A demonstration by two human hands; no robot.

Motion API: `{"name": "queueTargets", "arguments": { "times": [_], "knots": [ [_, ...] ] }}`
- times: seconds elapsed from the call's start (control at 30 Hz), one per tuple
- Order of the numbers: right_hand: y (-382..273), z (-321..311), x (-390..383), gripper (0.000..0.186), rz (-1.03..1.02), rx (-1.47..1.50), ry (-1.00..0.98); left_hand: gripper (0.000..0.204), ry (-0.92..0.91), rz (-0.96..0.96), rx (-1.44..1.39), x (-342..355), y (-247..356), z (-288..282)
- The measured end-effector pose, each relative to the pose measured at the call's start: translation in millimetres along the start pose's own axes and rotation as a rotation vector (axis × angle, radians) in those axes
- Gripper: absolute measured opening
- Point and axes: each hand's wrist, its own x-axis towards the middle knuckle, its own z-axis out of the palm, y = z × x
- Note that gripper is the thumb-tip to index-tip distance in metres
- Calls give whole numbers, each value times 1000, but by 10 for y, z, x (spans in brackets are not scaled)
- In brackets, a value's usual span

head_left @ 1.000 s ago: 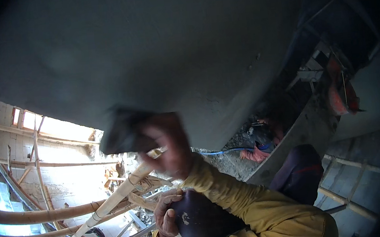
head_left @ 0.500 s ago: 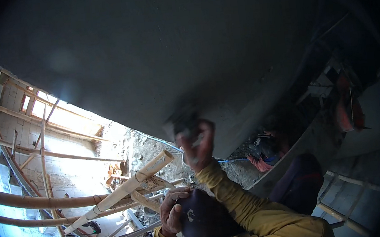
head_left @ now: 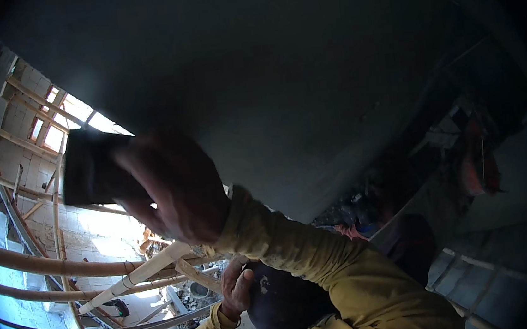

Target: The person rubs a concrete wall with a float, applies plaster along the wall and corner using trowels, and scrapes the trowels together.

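Note:
My right hand (head_left: 180, 185), blurred by motion, is closed round a dark, flat, rectangular plastering float (head_left: 90, 171) at the left edge of a large grey plastered surface (head_left: 297, 117). How the fingers grip it is partly in shadow. A yellow sleeve covers that forearm, which crosses the middle from the lower right. Lower down, my left hand (head_left: 236, 287) rests against my dark-trousered knee (head_left: 286, 299), thumb apart from the fingers and nothing seen in it.
Several bamboo poles (head_left: 57, 263) cross on the left, one slanting pole (head_left: 138, 278) ending near my right wrist. Beyond stands a pale block wall (head_left: 41, 230) with window openings. A reddish object (head_left: 478, 156) hangs in the dim right side; more poles (head_left: 475, 318) lie at lower right.
My right hand has swept left and upward with the float, from the lower edge of the plastered surface to its left edge. My left hand stays at the knee, its fingers slightly shifted.

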Motion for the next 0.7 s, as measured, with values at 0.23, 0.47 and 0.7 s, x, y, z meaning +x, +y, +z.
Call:
{"name": "queueTargets", "arguments": {
  "times": [0.23,0.47,0.7],
  "knots": [
    [682,-356,-283,51,147,-357,251,46,59,129,123,32,63,62],
    [1088,-485,-1663,52,478,-326,282,47,94,28,81,-4,48,46],
    [1134,-504,-2142,54,430,-410,207,46,61,104,130,-3,40,60]
  ]
}}
